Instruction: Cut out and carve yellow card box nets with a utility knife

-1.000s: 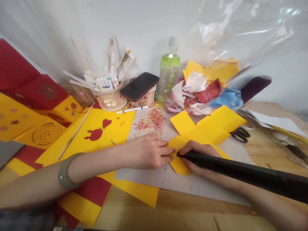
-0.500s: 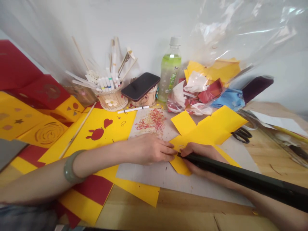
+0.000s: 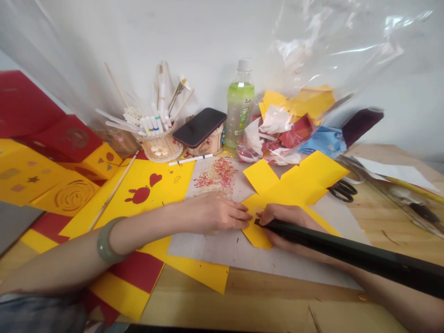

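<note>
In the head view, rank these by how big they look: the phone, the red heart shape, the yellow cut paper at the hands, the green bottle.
Largest to smallest as seen:
1. Yellow cut paper, though partly covered
2. Green bottle
3. Phone
4. Red heart shape

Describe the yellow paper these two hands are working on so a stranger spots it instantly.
On the wooden table, find the grey sheet flecked with red. The yellow paper lies on it, the left hand at its edge and the right hand over it, gripping a long black tool. Unlike the yellow sheet with a red heart, it has angular flaps.
</note>
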Demonstrator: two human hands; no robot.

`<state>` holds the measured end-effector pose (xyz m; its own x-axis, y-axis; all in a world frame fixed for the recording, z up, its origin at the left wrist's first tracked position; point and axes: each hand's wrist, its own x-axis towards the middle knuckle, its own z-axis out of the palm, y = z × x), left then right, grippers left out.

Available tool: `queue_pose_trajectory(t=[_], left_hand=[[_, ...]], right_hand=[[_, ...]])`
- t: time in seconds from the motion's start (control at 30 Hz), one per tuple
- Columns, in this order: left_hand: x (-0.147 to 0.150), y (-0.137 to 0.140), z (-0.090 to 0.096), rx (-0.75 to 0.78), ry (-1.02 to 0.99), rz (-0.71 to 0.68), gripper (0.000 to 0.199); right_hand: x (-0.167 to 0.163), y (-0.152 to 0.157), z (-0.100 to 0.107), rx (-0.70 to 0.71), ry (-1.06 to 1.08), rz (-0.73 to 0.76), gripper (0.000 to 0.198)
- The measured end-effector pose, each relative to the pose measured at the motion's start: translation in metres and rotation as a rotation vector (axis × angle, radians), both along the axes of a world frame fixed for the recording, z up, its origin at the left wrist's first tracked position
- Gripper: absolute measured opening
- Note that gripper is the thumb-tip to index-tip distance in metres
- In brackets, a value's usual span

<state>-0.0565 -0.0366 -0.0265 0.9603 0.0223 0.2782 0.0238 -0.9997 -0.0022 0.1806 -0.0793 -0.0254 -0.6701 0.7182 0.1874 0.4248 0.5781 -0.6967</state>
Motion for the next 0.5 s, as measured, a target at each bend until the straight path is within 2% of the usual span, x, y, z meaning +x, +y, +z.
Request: queue_pose_trajectory(t=[0.1, 0.23, 0.33, 0.5], left_hand=[[-0.001, -0.001, -0.002, 0.028, 0.019, 0.015, 0.026], [0.0, -0.005, -0.007, 0.166, -0.074, 0.032, 0.026], [0.001, -0.008, -0.008, 0.237, -0.142, 0.042, 0.028], [0.003, -0.009, -0.004, 0.271, -0.164, 0.034, 0.029]], right_hand=[[0.002, -0.001, 0.0, -0.07, 0.006, -0.065, 0.004], [0.002, -0.002, 0.002, -0.155, 0.013, -0.157, 0.005], [0.003, -0.002, -0.001, -0.164, 0.017, -0.15, 0.003], [0.005, -0.002, -0.009, -0.168, 0.017, -0.13, 0.006]])
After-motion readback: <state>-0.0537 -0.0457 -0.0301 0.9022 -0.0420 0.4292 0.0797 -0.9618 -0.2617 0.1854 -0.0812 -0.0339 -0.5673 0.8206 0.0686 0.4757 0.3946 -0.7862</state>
